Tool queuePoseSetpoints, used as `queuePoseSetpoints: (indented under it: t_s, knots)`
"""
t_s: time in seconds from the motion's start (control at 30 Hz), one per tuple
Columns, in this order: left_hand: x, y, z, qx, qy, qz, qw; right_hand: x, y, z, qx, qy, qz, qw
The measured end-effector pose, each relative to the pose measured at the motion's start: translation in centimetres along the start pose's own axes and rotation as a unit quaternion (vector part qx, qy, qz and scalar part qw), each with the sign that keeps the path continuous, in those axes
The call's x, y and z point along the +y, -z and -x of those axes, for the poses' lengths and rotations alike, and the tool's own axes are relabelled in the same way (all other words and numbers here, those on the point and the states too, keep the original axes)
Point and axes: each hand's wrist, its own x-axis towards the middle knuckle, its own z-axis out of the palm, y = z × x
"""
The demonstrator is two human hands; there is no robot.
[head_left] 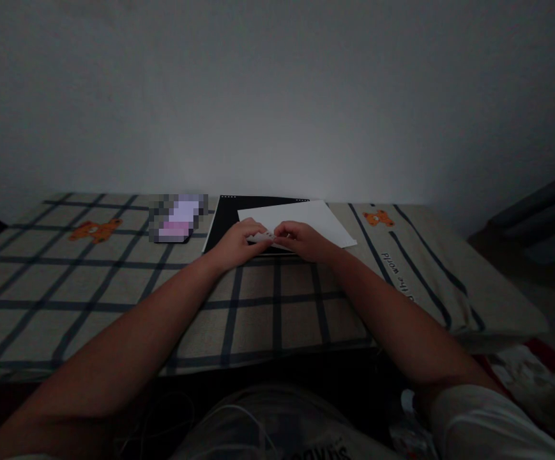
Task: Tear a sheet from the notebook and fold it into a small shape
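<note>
A sheet of white paper (308, 220) lies slanted over a black notebook or pad (224, 220) whose far edge shows small holes or marks. My left hand (241, 245) rests at the near side of the paper, thumb and fingers closed on a narrow white part of it that carries small dark marks. Right beside it, my right hand (301, 241) pinches the paper's near edge with thumb and forefinger. The fingertips of both hands almost meet. Whether that narrow part is a fold of the same sheet, I cannot tell.
A checked tablecloth (253, 306) with printed bears covers the table. A phone (179, 217), blurred by pixels, lies left of the notebook. The pale wall (277, 96) stands directly behind the table. Below right are a clear plastic bottle (411, 428) and a red container (550, 358) with whitish contents.
</note>
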Motion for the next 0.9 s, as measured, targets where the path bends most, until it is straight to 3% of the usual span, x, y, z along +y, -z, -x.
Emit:
queuePoseSetpoints:
  t_s: [0.4, 0.63, 0.9]
  knots:
    - [-0.33, -0.11, 0.13, 0.005, 0.015, -0.006, 1.000, 0.25, 0.25, 0.18, -0.010, -0.056, -0.041, 0.998]
    - [-0.30, 0.00, 0.11, -0.010, -0.014, -0.007, 1.000, 0.47, 0.03, 0.04, 0.004, -0.058, -0.046, 0.997]
    - [0.06, -0.09, -0.02, -0.002, -0.002, 0.005, 1.000, -0.02, 0.02, 0.07, -0.011, -0.031, -0.009, 0.999]
